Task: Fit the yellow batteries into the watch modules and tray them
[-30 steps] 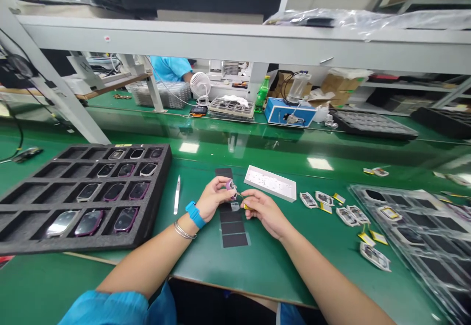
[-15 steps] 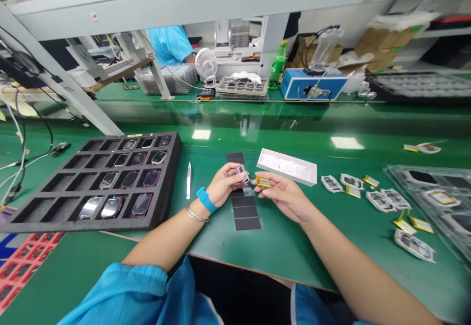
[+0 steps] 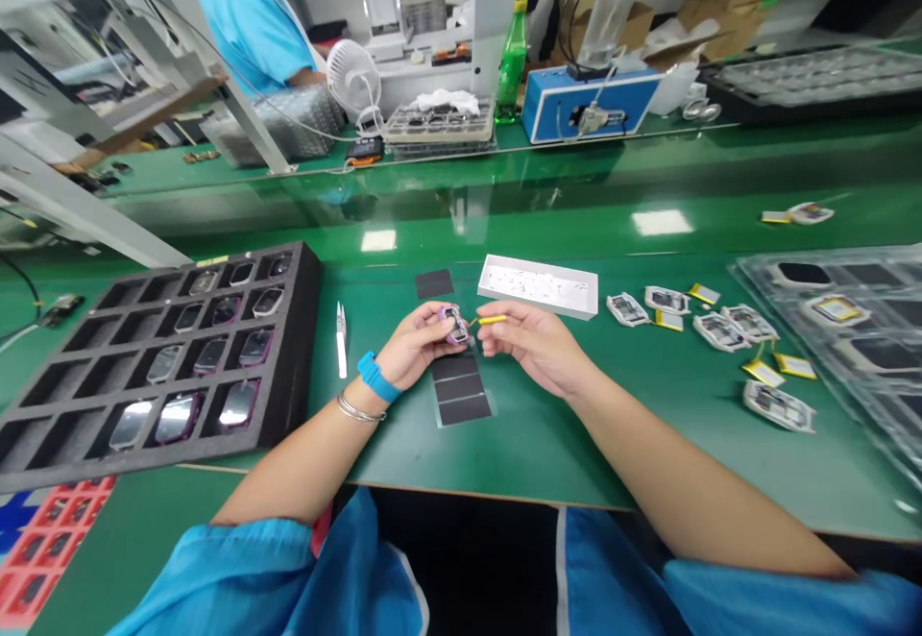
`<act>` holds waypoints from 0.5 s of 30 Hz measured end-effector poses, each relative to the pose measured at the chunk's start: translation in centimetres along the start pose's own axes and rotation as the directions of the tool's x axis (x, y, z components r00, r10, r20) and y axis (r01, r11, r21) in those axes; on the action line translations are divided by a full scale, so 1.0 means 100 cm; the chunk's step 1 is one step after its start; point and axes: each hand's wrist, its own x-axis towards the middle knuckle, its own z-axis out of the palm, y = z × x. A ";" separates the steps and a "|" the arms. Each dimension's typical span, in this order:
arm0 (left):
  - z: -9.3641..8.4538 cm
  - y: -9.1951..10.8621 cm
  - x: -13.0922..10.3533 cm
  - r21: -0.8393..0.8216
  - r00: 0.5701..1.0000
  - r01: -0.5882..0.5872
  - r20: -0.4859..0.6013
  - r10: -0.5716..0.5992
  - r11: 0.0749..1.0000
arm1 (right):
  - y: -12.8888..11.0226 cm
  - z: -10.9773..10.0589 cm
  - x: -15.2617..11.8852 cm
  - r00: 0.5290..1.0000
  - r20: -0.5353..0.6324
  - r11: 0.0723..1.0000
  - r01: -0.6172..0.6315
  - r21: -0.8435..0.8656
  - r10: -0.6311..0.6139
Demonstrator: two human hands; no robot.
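Between the fingers of my left hand (image 3: 414, 346) is a small purple watch case (image 3: 454, 325), its inner parts showing. My right hand (image 3: 537, 343) pinches a yellow battery (image 3: 493, 320), seen edge-on just right of the case. A thin wire runs between battery and case. Beneath the hands lies a strip of black adhesive pieces (image 3: 461, 388), partly covered by my left hand. A white tray (image 3: 539, 286) with tiny parts is behind my right hand. Tweezers (image 3: 341, 340) lie left of my left hand.
A black foam tray (image 3: 284, 377) holding several watches stands at the left. White watch cases (image 3: 778, 405) with yellow batteries lie at the right, beside a clear plastic tray (image 3: 828, 367). Across the bench are a fan (image 3: 352, 77), a green bottle (image 3: 512, 64), a blue box (image 3: 591, 103) and a person's blue sleeve (image 3: 252, 26).
The view has tilted down and shifted. My right hand has turned the battery from showing its flat face to edge-on. My left hand still holds the purple case, now showing more of its inside.
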 end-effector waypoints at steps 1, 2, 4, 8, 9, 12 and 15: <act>0.000 -0.001 0.000 -0.002 1.000 0.014 0.014 -0.014 1.000 | 0.000 0.000 0.000 1.000 0.012 1.000 0.004 -0.018 -0.004; 0.000 -0.001 0.000 -0.002 0.999 0.022 0.027 -0.022 1.000 | 0.000 0.000 0.000 1.000 0.017 0.999 0.018 -0.046 -0.017; 0.000 -0.002 -0.001 0.006 0.998 0.030 0.055 -0.030 1.000 | 0.001 0.000 0.001 0.997 0.006 0.988 0.080 -0.136 -0.080; 0.002 -0.001 -0.005 0.050 0.988 0.078 0.126 -0.084 0.996 | 0.005 -0.003 0.003 0.963 -0.027 0.910 0.244 -0.335 -0.268; 0.003 0.000 -0.006 0.059 0.985 0.094 0.141 -0.101 0.994 | 0.006 -0.003 0.004 0.953 -0.020 0.886 0.274 -0.374 -0.303; 0.005 0.001 -0.008 0.065 0.976 0.125 0.170 -0.135 0.990 | 0.007 -0.004 0.004 0.927 0.022 0.820 0.342 -0.459 -0.375; 0.005 0.000 -0.008 0.056 0.968 0.157 0.188 -0.165 0.986 | 0.008 -0.005 0.004 0.915 0.036 0.789 0.366 -0.493 -0.402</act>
